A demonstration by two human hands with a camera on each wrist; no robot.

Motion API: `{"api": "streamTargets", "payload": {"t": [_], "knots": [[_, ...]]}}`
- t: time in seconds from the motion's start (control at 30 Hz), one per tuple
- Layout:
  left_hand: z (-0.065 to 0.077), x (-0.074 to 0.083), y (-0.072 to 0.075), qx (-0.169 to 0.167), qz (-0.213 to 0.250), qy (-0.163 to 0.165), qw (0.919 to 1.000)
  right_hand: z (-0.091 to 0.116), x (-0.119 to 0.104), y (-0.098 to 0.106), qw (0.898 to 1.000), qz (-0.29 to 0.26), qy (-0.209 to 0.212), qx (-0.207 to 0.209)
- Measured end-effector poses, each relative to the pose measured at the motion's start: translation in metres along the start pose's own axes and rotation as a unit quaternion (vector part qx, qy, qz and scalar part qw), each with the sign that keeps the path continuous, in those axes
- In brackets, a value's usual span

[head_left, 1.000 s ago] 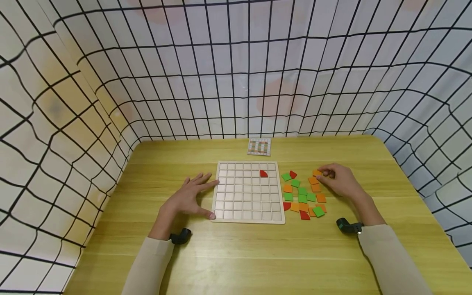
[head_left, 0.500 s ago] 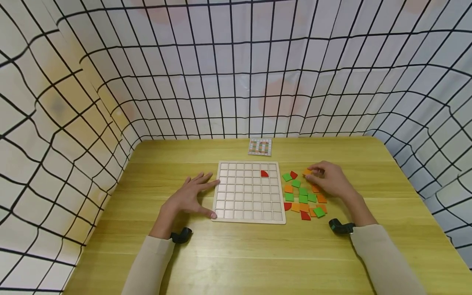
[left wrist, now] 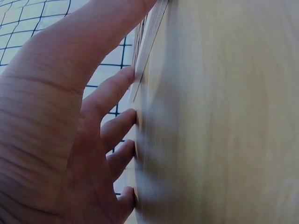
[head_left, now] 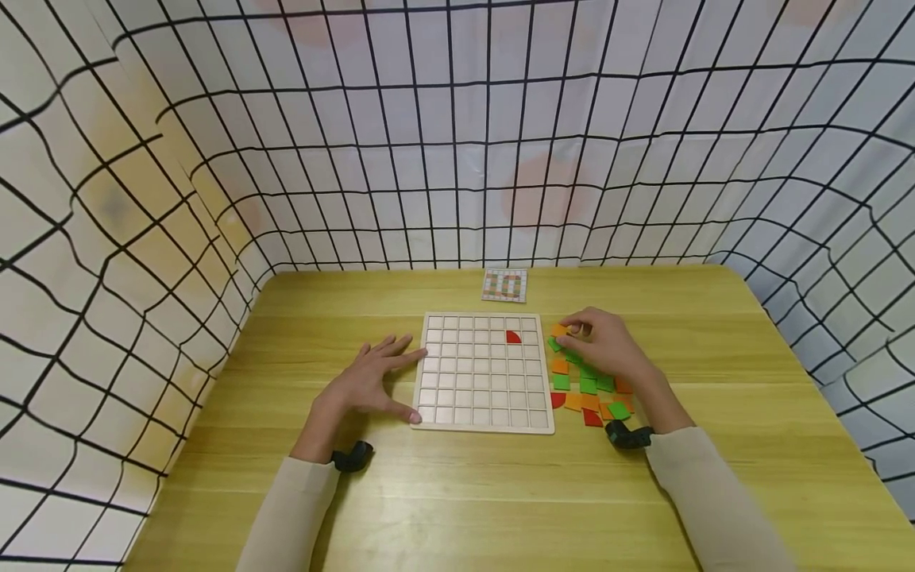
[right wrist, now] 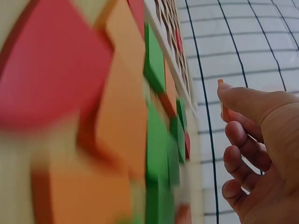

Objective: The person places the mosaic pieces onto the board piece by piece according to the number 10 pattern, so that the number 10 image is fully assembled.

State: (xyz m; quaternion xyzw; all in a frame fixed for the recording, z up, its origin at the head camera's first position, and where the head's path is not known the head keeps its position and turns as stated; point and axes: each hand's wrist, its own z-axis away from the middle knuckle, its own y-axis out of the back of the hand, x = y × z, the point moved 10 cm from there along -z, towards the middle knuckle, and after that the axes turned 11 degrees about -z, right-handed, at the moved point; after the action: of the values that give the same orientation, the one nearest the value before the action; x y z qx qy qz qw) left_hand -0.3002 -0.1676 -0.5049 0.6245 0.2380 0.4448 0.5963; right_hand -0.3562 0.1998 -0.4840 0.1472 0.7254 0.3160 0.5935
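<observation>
Right hand [head_left: 604, 342], fingers pinching a thin orange tile [head_left: 561, 329], right of centre.
One red quarter-circle piece [head_left: 513, 338] sits in the central pale wooden grid board [head_left: 472, 366]; loose green, orange and red tiles [head_left: 561, 382] seem unplaced. Right forearm [head_left: 711, 492] slants from lower right; left hand [head_left: 368, 381], fingers spread, touches the board's left edge.

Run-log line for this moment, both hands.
left hand: touches grid board | right hand: pinches orange tile | grid board: one red piece placed

passable: above grid board [head_left: 472, 381] | left edge: left hand [head_left: 366, 383] blocks | right side: loose tiles [head_left: 588, 386], right hand [head_left: 604, 342] above
</observation>
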Motion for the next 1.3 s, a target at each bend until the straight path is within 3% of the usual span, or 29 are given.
{"api": "streamTargets", "payload": {"t": [0.37, 0.77, 1.3], "knots": [[0.000, 0.000, 0.001, 0.000, 0.003, 0.002, 1.0000, -0.021, -0.028, -0.046, 0.997, -0.068, 0.017, -0.029], [0.000, 0.000, 0.003, 0.005, 0.004, -0.001, 1.0000, -0.041, -0.039, -0.082, 0.995, -0.080, 0.004, -0.065], [-0.001, -0.002, 0.001, 0.001, -0.002, 0.002, 1.0000, -0.047, -0.043, -0.089, 0.997, -0.014, -0.010, -0.069]]}}
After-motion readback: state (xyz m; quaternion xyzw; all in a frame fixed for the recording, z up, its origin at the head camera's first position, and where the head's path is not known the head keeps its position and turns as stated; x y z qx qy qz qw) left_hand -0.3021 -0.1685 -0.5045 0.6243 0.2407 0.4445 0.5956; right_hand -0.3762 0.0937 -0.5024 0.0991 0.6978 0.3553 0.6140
